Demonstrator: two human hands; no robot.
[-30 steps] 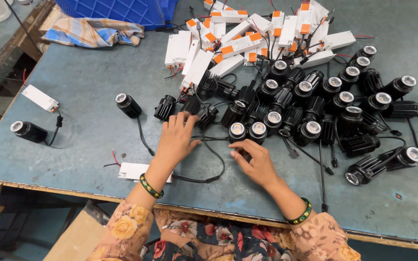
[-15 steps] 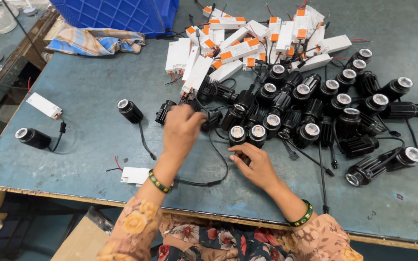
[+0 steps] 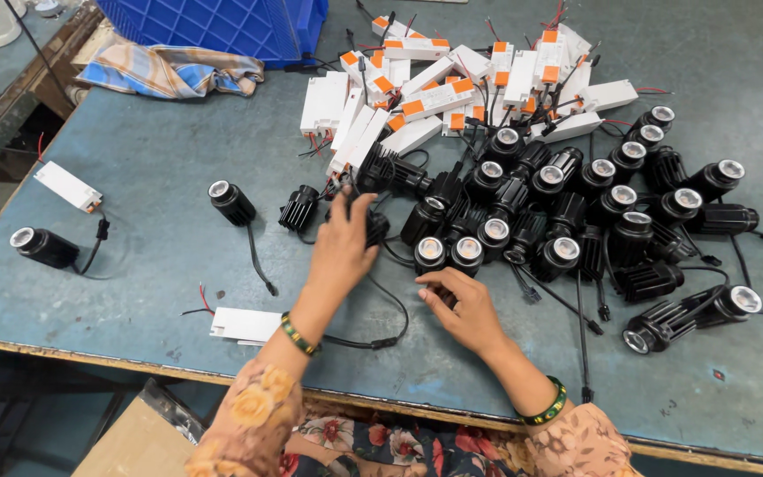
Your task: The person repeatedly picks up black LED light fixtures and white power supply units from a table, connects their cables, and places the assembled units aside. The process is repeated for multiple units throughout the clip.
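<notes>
My left hand [image 3: 344, 250] reaches forward and closes over a black spotlight fixture [image 3: 373, 226] at the near edge of a large heap of black spotlights [image 3: 567, 208]. A black cable [image 3: 380, 340] runs from that fixture back toward me. My right hand [image 3: 461, 305] rests on the blue-grey table [image 3: 152, 185] just below two upright spotlights [image 3: 448, 252], fingers curled, pinching a thin black wire. Behind the heap lies a pile of white driver boxes with orange ends [image 3: 452, 84].
A lone spotlight [image 3: 233, 203] and another with a cable [image 3: 44, 247] lie at the left. White driver boxes sit at the front edge [image 3: 245, 325] and far left [image 3: 67, 185]. A blue crate [image 3: 222, 26] and striped cloth [image 3: 169, 72] are at the back; a cardboard box [image 3: 139, 442] is below.
My left hand has moved forward from the table in front of the heap onto a black spotlight. My right hand has stayed near the two upright spotlights.
</notes>
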